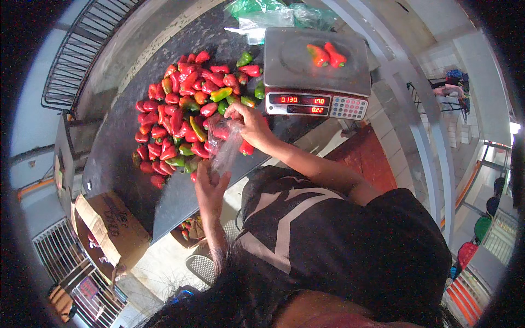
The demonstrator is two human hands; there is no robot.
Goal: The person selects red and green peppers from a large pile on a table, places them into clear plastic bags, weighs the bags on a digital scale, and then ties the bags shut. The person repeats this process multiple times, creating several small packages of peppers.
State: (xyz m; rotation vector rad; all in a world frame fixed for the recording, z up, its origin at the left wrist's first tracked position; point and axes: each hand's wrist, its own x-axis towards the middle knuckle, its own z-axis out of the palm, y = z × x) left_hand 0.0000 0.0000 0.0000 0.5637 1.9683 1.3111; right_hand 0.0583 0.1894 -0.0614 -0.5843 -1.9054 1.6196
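My right hand (249, 126) pinches the upper part of a clear plastic bag (224, 150) over a spread of red, green and yellowish peppers (175, 126) on the dark tabletop (115, 164). My left hand (210, 180) grips the bag's lower end near the table's front edge. Beyond my right hand stands a digital scale (317, 71) with a steel plate and lit red displays, and two red-orange peppers (328, 54) lie on its plate.
Green and clear plastic bags (262, 13) lie at the back. An open cardboard box (109, 224) is at the lower left, and a smaller box of peppers (186, 232) is below the table. A wire rack (71, 60) is upper left; grey posts (410, 109) stand right.
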